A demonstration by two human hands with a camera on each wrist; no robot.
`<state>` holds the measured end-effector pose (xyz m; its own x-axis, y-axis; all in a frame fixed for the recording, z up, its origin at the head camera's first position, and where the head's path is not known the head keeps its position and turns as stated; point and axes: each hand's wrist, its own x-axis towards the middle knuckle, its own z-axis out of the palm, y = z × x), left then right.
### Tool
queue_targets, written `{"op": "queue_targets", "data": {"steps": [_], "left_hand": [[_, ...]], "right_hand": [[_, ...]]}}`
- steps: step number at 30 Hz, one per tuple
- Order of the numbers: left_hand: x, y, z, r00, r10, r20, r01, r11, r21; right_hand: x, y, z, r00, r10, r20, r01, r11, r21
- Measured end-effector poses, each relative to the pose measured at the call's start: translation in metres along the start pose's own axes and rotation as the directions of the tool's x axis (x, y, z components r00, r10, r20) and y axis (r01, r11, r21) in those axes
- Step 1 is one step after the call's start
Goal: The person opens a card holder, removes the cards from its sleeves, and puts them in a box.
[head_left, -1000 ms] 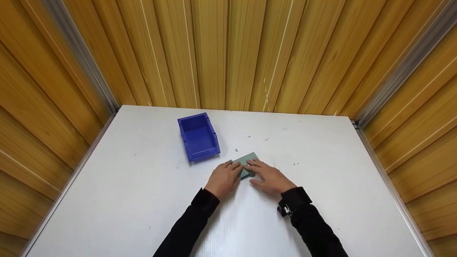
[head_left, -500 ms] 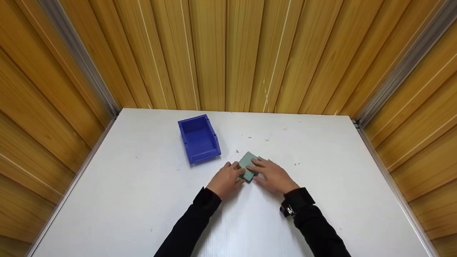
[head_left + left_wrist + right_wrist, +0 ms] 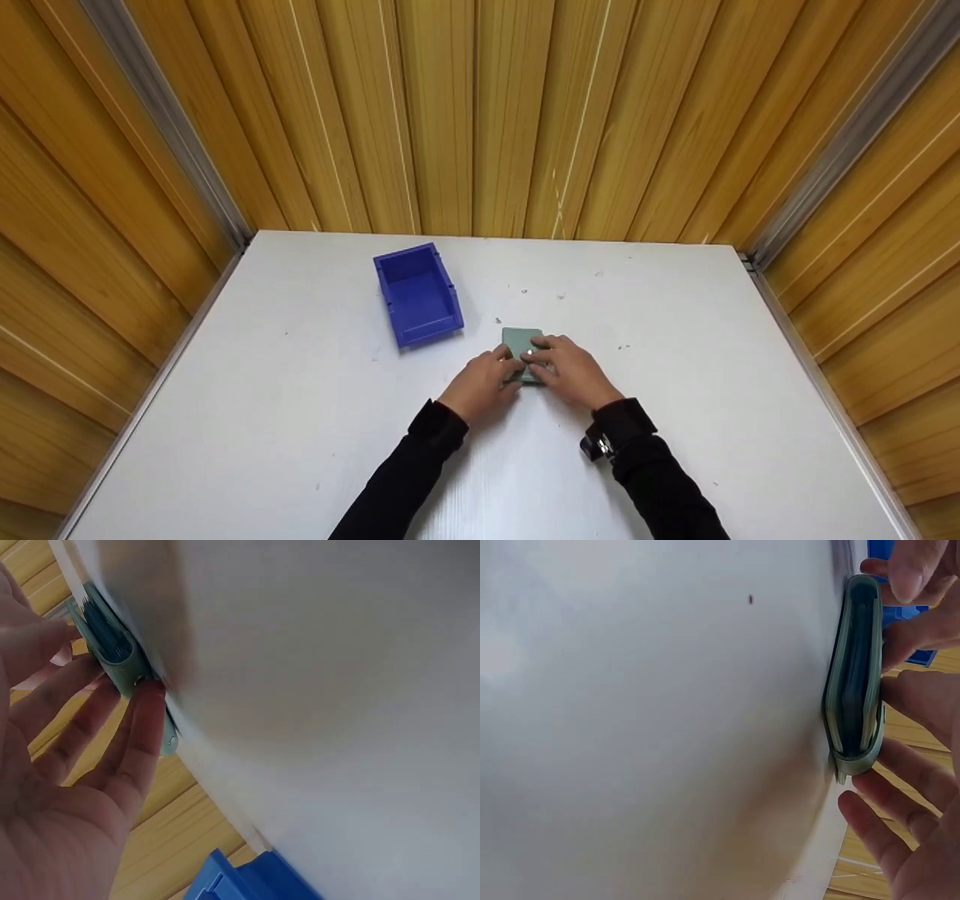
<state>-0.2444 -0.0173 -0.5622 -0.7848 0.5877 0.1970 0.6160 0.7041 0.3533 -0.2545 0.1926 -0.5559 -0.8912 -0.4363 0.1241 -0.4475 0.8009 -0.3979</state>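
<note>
A small green wallet (image 3: 522,339) with a white snap lies flat on the white table (image 3: 315,390) in the head view, squared to its back edge. My left hand (image 3: 481,383) is at its left side, fingertips on its edge and top. From the right, my right hand (image 3: 573,371) rests its fingertips on the cover by the snap. In the left wrist view the wallet (image 3: 120,667) gapes at one end, showing dark blue leaves. Similar leaves show in the wallet (image 3: 855,679) in the right wrist view, where the fingers are loosely extended against it.
A blue open bin (image 3: 418,296) stands at the back left of the wallet. Small specks (image 3: 561,296) dot the tabletop. Yellow wood-patterned panels (image 3: 480,120) rise behind the table and along both sides, with metal posts at the corners.
The wallet has turned on the table, from slanted to square with the back edge. My hands have shifted slightly around it while staying in touch with it. The blue bin stays put.
</note>
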Motion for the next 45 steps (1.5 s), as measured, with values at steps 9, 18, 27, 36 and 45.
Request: {"op": "queue_targets", "data": {"steps": [9,18,27,36,45], "left_hand": [[0.013,0.001,0.003,0.957,-0.289,-0.037,0.288,0.957,-0.045],[0.017,0.006,0.009,0.932,-0.355,-0.076,0.351,0.934,-0.067],[0.026,0.006,0.010,0.894,-0.441,-0.077,0.399,0.864,-0.307],[0.039,0.019,0.002,0.905,-0.418,-0.084,0.351,0.843,-0.407],[0.044,0.030,0.003,0.914,-0.383,-0.132,0.323,0.886,-0.332]], "right_hand": [[0.007,-0.011,0.010,0.974,0.074,-0.212,-0.077,0.997,-0.004],[0.016,-0.023,0.024,0.947,0.252,-0.197,-0.266,0.963,-0.044],[0.020,-0.019,0.024,0.944,0.277,-0.179,-0.284,0.959,-0.013],[0.017,-0.013,0.020,0.947,0.255,-0.193,-0.250,0.967,0.049],[0.014,-0.012,0.020,0.959,0.101,-0.265,-0.131,0.987,-0.098]]}}
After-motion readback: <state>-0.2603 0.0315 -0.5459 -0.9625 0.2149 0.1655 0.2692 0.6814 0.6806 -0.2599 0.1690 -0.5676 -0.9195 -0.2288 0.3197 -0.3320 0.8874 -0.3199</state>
